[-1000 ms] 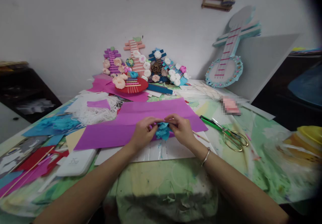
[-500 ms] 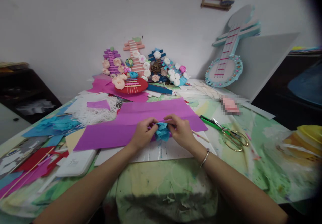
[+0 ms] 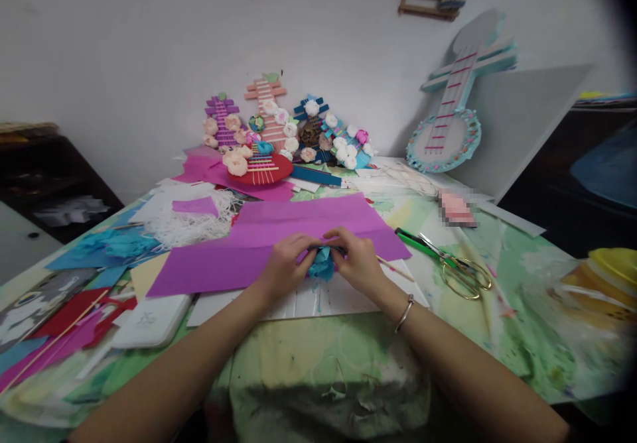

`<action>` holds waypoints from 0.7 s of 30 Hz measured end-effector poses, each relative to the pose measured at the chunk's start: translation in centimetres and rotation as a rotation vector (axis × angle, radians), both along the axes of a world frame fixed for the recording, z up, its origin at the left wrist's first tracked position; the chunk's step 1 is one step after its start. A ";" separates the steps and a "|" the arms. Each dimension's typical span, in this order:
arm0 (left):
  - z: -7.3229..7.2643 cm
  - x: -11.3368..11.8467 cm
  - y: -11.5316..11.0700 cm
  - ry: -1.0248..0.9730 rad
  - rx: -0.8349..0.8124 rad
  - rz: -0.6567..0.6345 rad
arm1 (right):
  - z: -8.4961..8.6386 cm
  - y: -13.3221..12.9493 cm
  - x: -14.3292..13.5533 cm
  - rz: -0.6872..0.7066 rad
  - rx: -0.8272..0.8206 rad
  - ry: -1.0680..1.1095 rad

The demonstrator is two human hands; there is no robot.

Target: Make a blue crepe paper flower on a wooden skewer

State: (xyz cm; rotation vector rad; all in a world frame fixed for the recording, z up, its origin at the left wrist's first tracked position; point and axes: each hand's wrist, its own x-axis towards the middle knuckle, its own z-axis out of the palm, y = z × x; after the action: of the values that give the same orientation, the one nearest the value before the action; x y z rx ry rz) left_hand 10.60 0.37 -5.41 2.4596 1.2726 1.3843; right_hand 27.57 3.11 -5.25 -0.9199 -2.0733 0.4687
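Between my two hands is a small crumpled piece of blue crepe paper (image 3: 322, 265), ruffled like a flower. My left hand (image 3: 291, 260) pinches its upper left side, fingers bent over the top edge. From the other side my right hand (image 3: 355, 257) grips it with thumb and fingers closed. The fingertips hide its upper edge. Under the hands lies a large purple sheet (image 3: 213, 267), and below that a white board (image 3: 288, 305) with shiny streaks. A thin stick (image 3: 395, 268) lies just right of my right hand.
Scissors (image 3: 465, 277) and a green cutter (image 3: 415, 241) lie to the right, near a yellow-lidded container (image 3: 610, 277). At left are a white power bank (image 3: 152, 321), blue paper scraps (image 3: 114, 244) and white shredded paper (image 3: 186, 224). Several decorated paper instruments, including a red one (image 3: 261, 170), stand behind.
My left fingers have shifted slightly right over the top of the blue paper, covering more of it. The right hand stays almost in place, and the rest of the table looks the same.
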 end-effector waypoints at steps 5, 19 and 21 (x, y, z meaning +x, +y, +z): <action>0.2 0.0 0.0 0.021 -0.018 0.079 | 0.1 -0.1 -0.1 0.001 -0.010 -0.003; 0.3 0.1 -0.3 -0.008 -0.002 0.148 | 0.0 -0.3 -0.4 0.008 0.022 -0.043; 0.3 0.1 -0.3 0.009 0.080 0.174 | -0.1 -0.3 -0.4 0.003 0.026 -0.053</action>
State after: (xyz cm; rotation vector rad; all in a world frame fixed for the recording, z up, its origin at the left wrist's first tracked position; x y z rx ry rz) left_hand 10.65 0.10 -5.07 2.4592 1.4932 1.4925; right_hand 27.21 2.78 -5.33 -0.9235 -2.1237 0.4227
